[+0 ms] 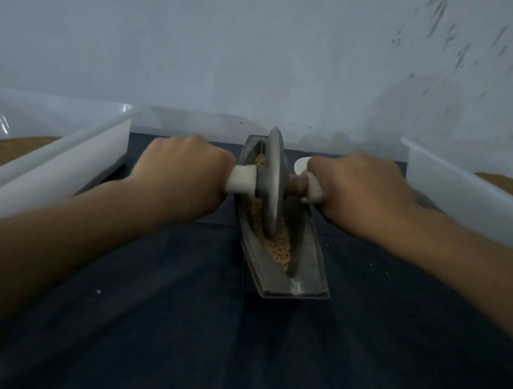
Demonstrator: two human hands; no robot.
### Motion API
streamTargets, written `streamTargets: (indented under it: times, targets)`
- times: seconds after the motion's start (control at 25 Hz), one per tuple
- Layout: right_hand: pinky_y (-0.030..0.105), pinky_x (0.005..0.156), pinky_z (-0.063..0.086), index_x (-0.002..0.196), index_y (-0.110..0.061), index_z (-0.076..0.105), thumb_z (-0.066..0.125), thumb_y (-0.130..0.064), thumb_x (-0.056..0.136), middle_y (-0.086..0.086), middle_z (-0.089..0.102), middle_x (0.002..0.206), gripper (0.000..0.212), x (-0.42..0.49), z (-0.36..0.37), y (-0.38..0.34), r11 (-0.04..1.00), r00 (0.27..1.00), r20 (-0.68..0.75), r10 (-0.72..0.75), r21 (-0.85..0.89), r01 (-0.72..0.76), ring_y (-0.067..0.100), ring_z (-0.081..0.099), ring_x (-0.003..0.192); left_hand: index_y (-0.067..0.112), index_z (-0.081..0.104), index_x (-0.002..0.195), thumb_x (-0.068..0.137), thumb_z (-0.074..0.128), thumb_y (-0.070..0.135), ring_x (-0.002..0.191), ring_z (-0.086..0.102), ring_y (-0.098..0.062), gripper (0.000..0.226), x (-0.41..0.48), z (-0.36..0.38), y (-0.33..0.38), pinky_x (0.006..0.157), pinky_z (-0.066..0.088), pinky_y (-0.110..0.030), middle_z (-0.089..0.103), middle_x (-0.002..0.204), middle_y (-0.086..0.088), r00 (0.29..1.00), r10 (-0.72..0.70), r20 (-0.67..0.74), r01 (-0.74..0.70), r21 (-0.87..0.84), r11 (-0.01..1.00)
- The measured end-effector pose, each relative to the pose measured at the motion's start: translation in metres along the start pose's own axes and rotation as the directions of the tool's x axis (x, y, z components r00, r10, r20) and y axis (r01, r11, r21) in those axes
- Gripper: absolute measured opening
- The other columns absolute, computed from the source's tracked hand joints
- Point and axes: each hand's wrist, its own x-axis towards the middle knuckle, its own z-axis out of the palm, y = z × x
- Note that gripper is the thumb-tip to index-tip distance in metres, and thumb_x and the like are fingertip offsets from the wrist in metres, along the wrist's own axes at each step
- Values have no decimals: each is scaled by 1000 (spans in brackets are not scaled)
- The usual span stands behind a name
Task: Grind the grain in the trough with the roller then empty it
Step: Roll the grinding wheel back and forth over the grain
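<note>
My left hand (pixel 182 172) is wrapped round the left handle (pixel 241 178) and my right hand (pixel 359 190) round the right handle (pixel 312 189), both fists tight. The roller (pixel 272 183) stands on edge in the trough (pixel 313 256), straight ahead of me on the dark cloth (pixel 184 309). The disc looks like stiff, heavy metal on a narrow rim, so I reckon it could tip, and an even grip on both handles is the safe hold. The grain (pixel 279 250) is loose and coarse, ready to spill when I empty the trough. The left tub (pixel 72 161) and the right tub (pixel 457 190) each hold something brown; whether it is ground or whole, I can't tell.
</note>
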Motion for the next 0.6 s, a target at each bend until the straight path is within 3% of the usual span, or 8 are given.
streamTargets:
  times: [0.12, 0.2, 0.28, 0.36, 0.44, 0.52, 0.6]
  targets:
    - [17, 46, 14, 77, -34, 32, 55, -36, 70, -14, 20, 54, 25, -22, -5, 5, 999, 990, -139, 33, 37, -28, 19, 25, 44, 28, 50, 63, 60, 75, 34, 41, 20, -18, 25, -17, -7, -6, 50, 11, -16, 22, 53, 5, 990, 36, -133, -34, 13, 999]
    - [21, 47, 19, 80, -31, 43, 62, -31, 77, -12, 35, 57, 19, -3, 10, 0, 993, 991, -68, 118, 19, -117, 23, 38, 48, 24, 55, 64, 66, 76, 27, 42, 25, -19, 21, -1, 2, 5, 48, 14, -19, 27, 52, 0, 997, -18, -73, 25, 110, 994]
    - [30, 53, 30, 92, -27, 54, 62, -27, 89, 2, 60, 79, 8, 32, 26, -4, 973, 970, 80, 228, 18, -230, 30, 57, 70, 20, 63, 81, 82, 68, 27, 53, 44, -26, 9, 29, 11, 12, 50, 29, -29, 47, 63, -7, 988, -157, 5, 156, 68, 985]
    - [34, 60, 35, 96, -25, 56, 59, -20, 92, 9, 63, 94, 7, 62, 30, -1, 968, 958, 156, 239, 41, -248, 33, 61, 85, 19, 65, 94, 90, 61, 34, 72, 58, -32, 16, 49, 17, 12, 60, 37, -34, 60, 83, -9, 965, -237, 115, 238, 13, 971]
    - [33, 59, 36, 95, -26, 57, 62, -20, 88, 7, 59, 88, 11, 62, 18, 1, 988, 974, 173, 149, 23, -155, 34, 62, 83, 23, 65, 95, 91, 59, 35, 75, 60, -31, 15, 38, 20, 9, 61, 38, -34, 60, 85, -6, 959, -237, 156, 242, -18, 970]
    - [26, 48, 30, 84, -29, 52, 70, -27, 78, -3, 50, 70, 19, 32, 6, 5, 999, 997, 73, 19, -28, -17, 27, 55, 62, 28, 59, 81, 85, 60, 35, 56, 48, -23, 8, 8, 15, 3, 53, 34, -30, 48, 68, 3, 986, -146, 75, 150, -50, 987]
    - [16, 45, 14, 76, -30, 44, 71, -32, 65, -11, 31, 55, 29, -8, -5, 3, 999, 998, -62, -21, -38, 19, 21, 33, 45, 30, 44, 65, 70, 64, 33, 42, 19, -13, 21, -18, -1, -1, 47, 19, -19, 26, 54, 9, 997, -10, -79, 8, -22, 1000]
